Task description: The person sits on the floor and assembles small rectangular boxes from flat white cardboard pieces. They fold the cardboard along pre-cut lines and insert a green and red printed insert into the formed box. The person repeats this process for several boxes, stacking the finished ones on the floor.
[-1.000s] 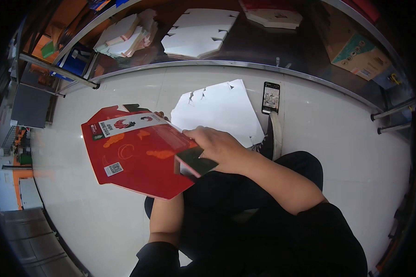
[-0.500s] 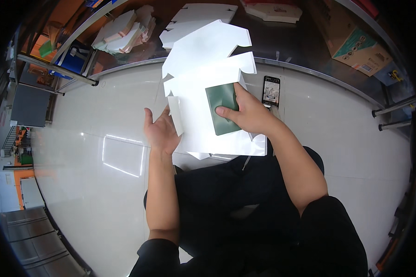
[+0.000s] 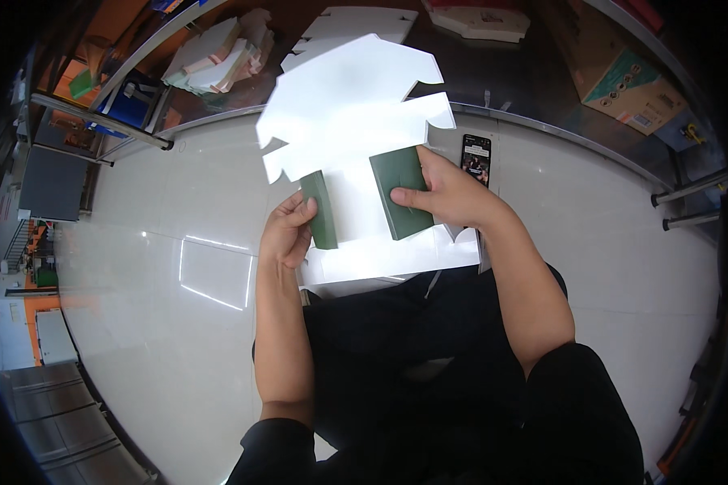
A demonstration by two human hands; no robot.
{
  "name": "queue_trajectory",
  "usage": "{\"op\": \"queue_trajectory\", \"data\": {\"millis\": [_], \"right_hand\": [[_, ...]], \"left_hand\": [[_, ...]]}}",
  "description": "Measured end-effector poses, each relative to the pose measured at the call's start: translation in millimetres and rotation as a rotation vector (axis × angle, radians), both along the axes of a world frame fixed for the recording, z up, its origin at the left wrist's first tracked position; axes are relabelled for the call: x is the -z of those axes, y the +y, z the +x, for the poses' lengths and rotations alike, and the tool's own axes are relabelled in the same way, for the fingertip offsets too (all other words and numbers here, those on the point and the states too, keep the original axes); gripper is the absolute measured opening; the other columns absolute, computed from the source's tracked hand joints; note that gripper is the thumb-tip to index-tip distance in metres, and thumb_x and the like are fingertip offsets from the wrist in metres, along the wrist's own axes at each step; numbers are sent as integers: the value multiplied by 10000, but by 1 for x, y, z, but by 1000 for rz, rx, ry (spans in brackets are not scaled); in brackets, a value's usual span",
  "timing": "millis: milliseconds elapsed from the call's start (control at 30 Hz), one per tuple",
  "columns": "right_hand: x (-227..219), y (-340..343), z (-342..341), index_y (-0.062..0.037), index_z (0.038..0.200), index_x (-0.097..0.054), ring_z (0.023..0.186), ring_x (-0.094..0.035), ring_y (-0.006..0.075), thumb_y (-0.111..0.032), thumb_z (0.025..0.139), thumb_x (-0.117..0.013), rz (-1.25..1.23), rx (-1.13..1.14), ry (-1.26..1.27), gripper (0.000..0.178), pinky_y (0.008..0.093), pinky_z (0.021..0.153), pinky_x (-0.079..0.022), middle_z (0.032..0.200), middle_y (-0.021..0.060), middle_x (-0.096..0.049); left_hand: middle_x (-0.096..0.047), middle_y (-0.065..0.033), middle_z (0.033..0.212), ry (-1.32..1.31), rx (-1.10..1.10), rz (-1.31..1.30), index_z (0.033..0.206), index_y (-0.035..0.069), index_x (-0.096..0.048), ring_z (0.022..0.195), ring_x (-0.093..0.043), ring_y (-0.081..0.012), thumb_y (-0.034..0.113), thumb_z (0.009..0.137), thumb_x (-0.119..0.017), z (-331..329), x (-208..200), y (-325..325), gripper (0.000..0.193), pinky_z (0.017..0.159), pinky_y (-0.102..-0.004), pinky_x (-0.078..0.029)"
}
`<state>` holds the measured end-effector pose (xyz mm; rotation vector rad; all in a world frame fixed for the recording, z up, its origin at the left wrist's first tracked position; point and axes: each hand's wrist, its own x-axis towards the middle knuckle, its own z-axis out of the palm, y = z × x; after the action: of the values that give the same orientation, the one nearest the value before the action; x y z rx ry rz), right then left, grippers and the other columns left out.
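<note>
I hold a flat die-cut cardboard box blank (image 3: 356,121), its white inner side facing me, above my lap. My left hand (image 3: 287,230) pinches a dark green side flap (image 3: 322,210) folded inward at the blank's left edge. On the right, my right hand (image 3: 449,194) presses a second dark green flap (image 3: 400,192) folded onto the white face. The blank's notched upper edge reaches toward the floor's far edge.
A smartphone (image 3: 476,158) lies on the white tiled floor (image 3: 154,242) beside my right hand. More flat blanks are stacked under metal shelving at the top (image 3: 210,56). A brown carton (image 3: 631,81) stands at the upper right. Metal shelf legs (image 3: 687,190) run along the right.
One second ago the blank showed its red printed side, held low at my left. It has been turned white side up, and both green side flaps are now folded inward.
</note>
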<state>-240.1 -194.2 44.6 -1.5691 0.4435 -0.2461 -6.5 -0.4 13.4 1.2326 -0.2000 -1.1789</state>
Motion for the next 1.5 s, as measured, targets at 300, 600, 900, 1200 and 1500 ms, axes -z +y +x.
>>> {"op": "queue_trajectory", "data": {"millis": [300, 600, 900, 1200, 1500], "right_hand": [[7, -8, -4, 28, 1376, -471, 1180, -595, 196, -163, 920, -778, 114, -58, 1, 582, 352, 1032, -466, 1260, 154, -647], [2, 6, 1, 0, 1417, -428, 1176, -593, 191, -248, 959, -746, 277, 23, -201, 610, 360, 1023, -473, 1282, 135, -608], [7, -12, 10, 52, 1207, -616, 957, -701, 176, -53, 843, -822, 211, 515, -318, 431, 304, 849, -582, 1077, 114, -716], [18, -11, 21, 47, 1039, -720, 787, -718, 162, -81, 814, -797, 135, 785, -135, 270, 293, 719, -556, 914, 110, -760], [47, -10, 33, 56, 1066, -704, 751, -727, 227, -175, 833, -797, -383, 793, 89, 341, 348, 688, -558, 864, 164, -751]], "left_hand": [[-697, -111, 1195, -172, 22, -374, 1312, -33, -576, 1049, -694, -201, 255, 867, -844, -8, -21, 18, 593, 930, -334, -562], [-685, -121, 1135, -798, -401, 138, 1267, -62, -620, 1029, -648, -215, 181, 959, -721, -46, -21, 5, 405, 910, -341, -512], [-701, -161, 1121, -1302, -457, 51, 1234, -96, -616, 980, -675, -240, 101, 935, -731, -57, -30, 3, 376, 900, -371, -525], [-688, -195, 981, -1864, -380, -184, 1160, -45, -607, 836, -688, -288, -6, 844, -781, -70, -18, 6, 363, 736, -372, -547], [-688, -196, 1003, -1926, -269, -165, 1101, -27, -654, 818, -645, -376, -68, 734, -698, -94, -8, -7, 372, 752, -422, -523]]}}
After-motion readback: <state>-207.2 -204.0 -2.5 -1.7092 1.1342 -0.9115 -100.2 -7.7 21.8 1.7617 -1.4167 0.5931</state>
